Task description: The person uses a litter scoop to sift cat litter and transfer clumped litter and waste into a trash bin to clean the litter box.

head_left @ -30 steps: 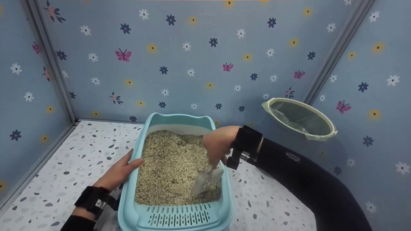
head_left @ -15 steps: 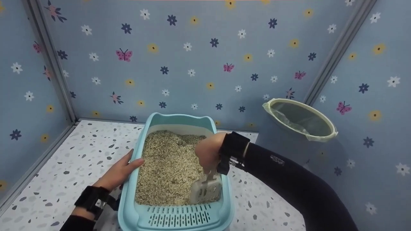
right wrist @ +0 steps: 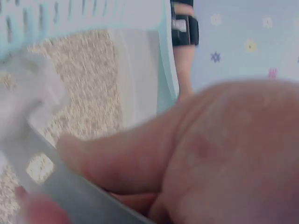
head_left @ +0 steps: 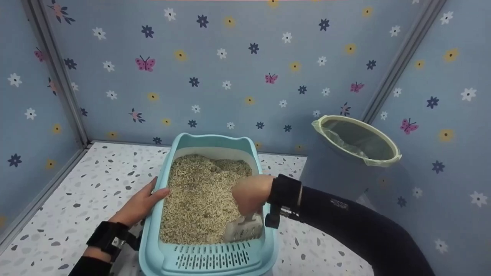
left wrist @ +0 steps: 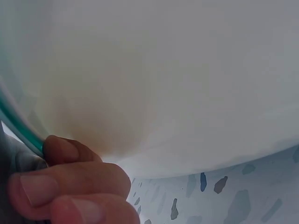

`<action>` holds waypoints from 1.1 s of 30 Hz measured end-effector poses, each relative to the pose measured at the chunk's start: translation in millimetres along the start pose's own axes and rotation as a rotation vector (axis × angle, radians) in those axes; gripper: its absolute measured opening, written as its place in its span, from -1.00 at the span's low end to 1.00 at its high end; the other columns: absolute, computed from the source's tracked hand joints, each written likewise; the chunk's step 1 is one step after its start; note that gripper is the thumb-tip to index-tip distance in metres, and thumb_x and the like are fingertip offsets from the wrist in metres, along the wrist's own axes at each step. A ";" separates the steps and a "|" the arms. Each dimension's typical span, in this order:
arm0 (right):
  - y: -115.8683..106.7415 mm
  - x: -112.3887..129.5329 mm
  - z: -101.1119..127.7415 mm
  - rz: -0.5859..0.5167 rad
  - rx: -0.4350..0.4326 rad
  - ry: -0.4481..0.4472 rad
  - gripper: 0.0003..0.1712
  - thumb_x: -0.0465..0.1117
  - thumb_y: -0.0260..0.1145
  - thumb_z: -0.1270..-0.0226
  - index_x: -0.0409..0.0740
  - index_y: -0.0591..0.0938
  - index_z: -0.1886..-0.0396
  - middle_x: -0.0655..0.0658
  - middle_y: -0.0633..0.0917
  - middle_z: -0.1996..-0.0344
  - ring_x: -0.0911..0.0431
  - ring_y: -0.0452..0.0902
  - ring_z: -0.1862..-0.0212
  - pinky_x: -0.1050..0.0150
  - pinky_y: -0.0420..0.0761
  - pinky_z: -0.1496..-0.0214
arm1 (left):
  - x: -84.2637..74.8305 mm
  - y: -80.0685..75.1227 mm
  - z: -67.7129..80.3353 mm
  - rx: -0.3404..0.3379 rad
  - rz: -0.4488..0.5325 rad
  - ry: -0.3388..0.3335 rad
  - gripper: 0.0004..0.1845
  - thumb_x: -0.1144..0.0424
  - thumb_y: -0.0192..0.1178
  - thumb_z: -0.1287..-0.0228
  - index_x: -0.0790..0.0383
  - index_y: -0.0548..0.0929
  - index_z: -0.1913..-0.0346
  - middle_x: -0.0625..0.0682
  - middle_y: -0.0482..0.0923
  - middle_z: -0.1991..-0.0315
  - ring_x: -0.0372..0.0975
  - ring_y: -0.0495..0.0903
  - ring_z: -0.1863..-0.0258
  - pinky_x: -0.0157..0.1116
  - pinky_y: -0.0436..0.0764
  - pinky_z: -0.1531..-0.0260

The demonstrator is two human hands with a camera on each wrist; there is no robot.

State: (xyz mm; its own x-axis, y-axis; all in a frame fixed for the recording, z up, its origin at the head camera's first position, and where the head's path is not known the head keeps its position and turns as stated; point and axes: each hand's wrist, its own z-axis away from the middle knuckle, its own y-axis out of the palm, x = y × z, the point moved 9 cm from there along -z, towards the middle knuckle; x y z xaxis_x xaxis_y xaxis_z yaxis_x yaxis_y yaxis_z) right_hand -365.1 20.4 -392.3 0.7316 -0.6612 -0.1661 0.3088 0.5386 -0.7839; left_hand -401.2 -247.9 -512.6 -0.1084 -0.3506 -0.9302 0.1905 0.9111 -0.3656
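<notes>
Blue wallpaper printed with flowers and butterflies closes in a speckled terrazzo floor (head_left: 96, 184), on which a turquoise litter box (head_left: 209, 258) is set, filled with pale granular litter (head_left: 199, 199). Compared with the picture from a second ago, the right hand (head_left: 249, 193) has been drawn nearer to the box's slotted front end and lowered, and the white slotted scoop (head_left: 243, 230), then tilted above the litter, is now seen dug into it at the front right corner of the box. The right hand is held knuckles-up over the right side of the box, its fingers curled round the scoop's handle (the right wrist view shows thumb and fingers wrapped on the grey handle), so the scoop's blade lies just below and in front of the grip. The left hand (head_left: 140, 205) has been kept on the box's left rim, thumb over the edge and fingers curled against the outer wall. A lined bin (head_left: 356, 142) is seen well to the right of the box.
</notes>
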 end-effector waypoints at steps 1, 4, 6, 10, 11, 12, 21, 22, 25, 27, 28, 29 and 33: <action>-0.5 0.4 1.6 0.000 -0.042 0.019 -0.45 -0.34 0.34 -0.31 0.07 0.32 0.80 0.13 0.30 0.79 0.21 0.13 0.67 0.29 0.23 0.57 | -0.2 -0.9 0.2 -0.003 -0.002 -0.002 -0.03 -0.14 0.05 -0.78 0.19 -0.25 -0.85 0.53 0.04 -0.71 0.29 0.59 -0.40 0.08 0.66 -0.31; -0.5 -2.3 6.0 -0.084 -0.156 0.103 -0.45 -0.28 0.40 -0.30 0.08 0.30 0.77 0.14 0.25 0.75 0.20 0.12 0.64 0.25 0.25 0.58 | 0.0 -2.7 0.3 -0.004 0.007 -0.002 -0.03 -0.14 0.06 -0.77 0.16 -0.24 -0.86 0.52 0.06 -0.72 0.30 0.57 -0.41 0.11 0.63 -0.34; 0.9 -2.4 7.4 -0.076 -0.197 0.127 -0.44 -0.21 0.45 -0.33 0.09 0.30 0.73 0.14 0.25 0.72 0.19 0.16 0.61 0.23 0.31 0.57 | 0.5 -3.6 0.5 -0.005 0.015 0.000 -0.04 -0.13 0.06 -0.77 0.15 -0.23 -0.86 0.52 0.08 -0.71 0.28 0.59 -0.40 0.11 0.64 -0.34; 2.6 -4.0 10.7 -0.087 -0.240 0.150 -0.49 -0.18 0.48 -0.35 0.09 0.36 0.67 0.12 0.36 0.67 0.17 0.28 0.59 0.19 0.45 0.55 | 1.5 -5.3 0.9 -0.010 0.006 -0.009 -0.02 -0.16 0.06 -0.75 0.16 -0.23 -0.86 0.55 0.10 -0.69 0.25 0.65 -0.34 0.09 0.67 -0.30; 2.6 -4.6 11.4 -0.093 -0.244 0.152 -0.51 -0.20 0.47 -0.34 0.08 0.38 0.66 0.12 0.38 0.67 0.17 0.30 0.58 0.19 0.47 0.54 | 1.4 -6.0 0.9 -0.012 0.002 -0.011 -0.01 -0.17 0.06 -0.75 0.17 -0.23 -0.86 0.56 0.09 -0.69 0.26 0.65 -0.33 0.10 0.68 -0.30; 2.6 -5.4 12.0 -0.100 -0.244 0.157 -0.53 -0.22 0.46 -0.33 0.08 0.38 0.65 0.11 0.39 0.66 0.17 0.31 0.58 0.19 0.47 0.54 | 1.5 -6.8 0.8 -0.014 -0.002 -0.013 -0.01 -0.18 0.06 -0.75 0.18 -0.24 -0.86 0.56 0.08 -0.69 0.27 0.64 -0.33 0.11 0.68 -0.29; 0.7 -2.1 15.6 -0.101 -0.270 0.201 -0.35 0.04 0.45 -0.54 0.10 0.31 0.70 0.12 0.28 0.69 0.17 0.21 0.61 0.17 0.35 0.58 | -2.2 -5.6 -0.2 0.015 0.001 0.028 -0.05 -0.15 -0.01 -0.79 0.17 -0.28 -0.85 0.46 -0.14 -0.78 0.38 0.25 -0.62 0.26 0.38 -0.51; 0.9 -1.4 15.0 -0.100 -0.279 0.210 -0.32 0.09 0.46 -0.55 0.10 0.30 0.71 0.12 0.26 0.70 0.17 0.20 0.61 0.17 0.34 0.59 | -2.2 -5.9 0.1 0.013 0.000 0.024 -0.04 -0.16 -0.01 -0.79 0.17 -0.28 -0.85 0.47 -0.13 -0.78 0.38 0.27 -0.62 0.25 0.39 -0.51; 1.2 -1.1 12.0 -0.102 -0.297 0.230 -0.32 0.04 0.48 -0.54 0.09 0.30 0.71 0.12 0.23 0.70 0.17 0.17 0.62 0.17 0.31 0.61 | -1.6 -7.0 0.9 0.005 0.000 0.018 -0.04 -0.16 0.00 -0.78 0.17 -0.27 -0.85 0.50 -0.06 -0.75 0.37 0.38 -0.55 0.21 0.47 -0.47; 2.3 -2.0 10.2 -0.107 -0.308 0.236 -0.39 -0.14 0.48 -0.46 0.08 0.31 0.71 0.11 0.26 0.69 0.16 0.20 0.62 0.17 0.35 0.61 | -0.6 -7.2 1.6 0.003 0.006 0.012 -0.03 -0.16 0.01 -0.78 0.17 -0.27 -0.85 0.52 0.00 -0.73 0.36 0.46 -0.50 0.19 0.53 -0.43; 3.3 -2.4 9.9 -0.113 -0.316 0.236 -0.42 -0.21 0.47 -0.41 0.08 0.32 0.70 0.11 0.28 0.68 0.16 0.22 0.62 0.18 0.38 0.61 | -0.3 -7.1 2.0 0.003 0.008 0.011 -0.03 -0.16 0.01 -0.78 0.16 -0.27 -0.86 0.52 0.00 -0.73 0.35 0.47 -0.49 0.18 0.54 -0.43; 4.7 -2.6 9.9 -0.121 -0.326 0.235 -0.47 -0.29 0.44 -0.34 0.08 0.33 0.69 0.11 0.30 0.67 0.17 0.24 0.62 0.18 0.40 0.61 | 0.0 -7.3 2.0 0.002 0.009 0.012 -0.04 -0.16 0.01 -0.78 0.16 -0.26 -0.86 0.53 0.01 -0.72 0.35 0.48 -0.48 0.17 0.55 -0.42; 10.6 -1.3 10.0 -0.119 -0.411 0.223 -0.56 -0.41 0.42 -0.15 0.07 0.40 0.67 0.11 0.40 0.65 0.17 0.33 0.60 0.20 0.50 0.60 | 1.1 -8.8 2.3 -0.006 0.005 0.007 -0.03 -0.16 0.02 -0.78 0.17 -0.26 -0.86 0.55 0.04 -0.71 0.34 0.54 -0.44 0.17 0.60 -0.38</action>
State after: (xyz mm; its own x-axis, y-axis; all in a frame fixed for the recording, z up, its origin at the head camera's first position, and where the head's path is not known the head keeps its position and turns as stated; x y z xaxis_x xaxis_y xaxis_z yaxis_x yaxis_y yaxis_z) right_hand -356.8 32.2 -394.4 0.5437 -0.8258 -0.1496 0.0836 0.2307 -0.9694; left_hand -400.8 -256.8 -510.5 -0.1145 -0.3441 -0.9319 0.1856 0.9142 -0.3603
